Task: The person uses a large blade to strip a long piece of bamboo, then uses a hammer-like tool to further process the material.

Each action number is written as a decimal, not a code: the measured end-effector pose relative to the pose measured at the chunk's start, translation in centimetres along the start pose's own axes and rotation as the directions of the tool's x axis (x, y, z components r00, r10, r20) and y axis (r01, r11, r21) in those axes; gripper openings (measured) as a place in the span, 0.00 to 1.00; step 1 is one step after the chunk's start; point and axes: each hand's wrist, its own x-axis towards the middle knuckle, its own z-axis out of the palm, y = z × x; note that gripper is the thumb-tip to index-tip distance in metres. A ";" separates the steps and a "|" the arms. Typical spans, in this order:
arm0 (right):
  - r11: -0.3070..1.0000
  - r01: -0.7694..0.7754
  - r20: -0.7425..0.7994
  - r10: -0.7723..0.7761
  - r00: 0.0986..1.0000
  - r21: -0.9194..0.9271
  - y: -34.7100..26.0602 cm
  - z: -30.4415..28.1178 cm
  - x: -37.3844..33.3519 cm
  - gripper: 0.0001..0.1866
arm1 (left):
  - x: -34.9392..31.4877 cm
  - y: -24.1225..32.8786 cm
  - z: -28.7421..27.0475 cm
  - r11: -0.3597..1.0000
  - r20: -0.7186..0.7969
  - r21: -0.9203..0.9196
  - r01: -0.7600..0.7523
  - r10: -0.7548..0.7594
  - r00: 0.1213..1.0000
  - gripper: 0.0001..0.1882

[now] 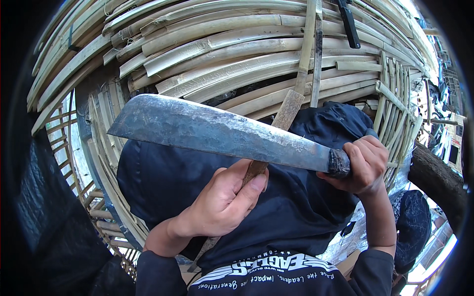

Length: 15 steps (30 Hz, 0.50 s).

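As left hand (222, 202) clasps stick (287, 112) beside machete (212, 129), mid-frame, any slip by right hand (366, 165), wrapped round the handle (339, 163), could cut left fingers (240, 172).

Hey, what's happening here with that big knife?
A person's right hand grips the big knife by its handle, the broad blade pointing left. Their left hand holds a narrow strip that passes beneath the blade; whether the two touch, I can't tell. Split bamboo lies stacked beyond.
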 end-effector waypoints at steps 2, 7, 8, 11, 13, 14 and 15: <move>0.999 0.029 -0.028 -0.030 0.999 -0.026 0.7 0.6 0.1 0.29 | 0.0 0.0 0.0 0.999 0.000 -0.028 0.022 -0.022 1.000 0.09; 0.991 0.098 -0.045 -0.103 0.994 -0.095 2.1 0.9 1.5 0.29 | 0.4 0.3 -0.1 0.995 -0.022 -0.085 0.058 -0.060 0.998 0.10; 0.989 0.099 -0.026 -0.103 0.994 -0.113 2.5 1.0 1.6 0.28 | 0.2 0.2 -0.2 0.990 -0.001 -0.113 0.086 -0.087 0.996 0.10; 0.932 -0.242 -0.245 0.176 0.953 -0.271 6.2 1.3 2.4 0.25 | -1.0 0.0 -0.3 0.996 0.082 -0.006 0.094 -0.093 0.992 0.11; 0.786 -0.545 -0.272 0.478 0.835 -0.292 11.1 -0.7 1.8 0.23 | -1.3 0.1 -0.5 0.982 -0.011 -0.140 0.124 -0.127 0.992 0.11; 0.752 -0.598 -0.319 0.516 0.795 -0.275 13.2 -1.4 0.5 0.23 | -1.2 0.0 -0.4 0.981 -0.002 -0.158 0.109 -0.111 0.994 0.11; 0.744 -0.622 -0.346 0.532 0.773 -0.245 13.6 -1.6 -0.4 0.22 | -1.0 0.2 -0.4 0.982 -0.015 -0.164 0.091 -0.095 0.995 0.11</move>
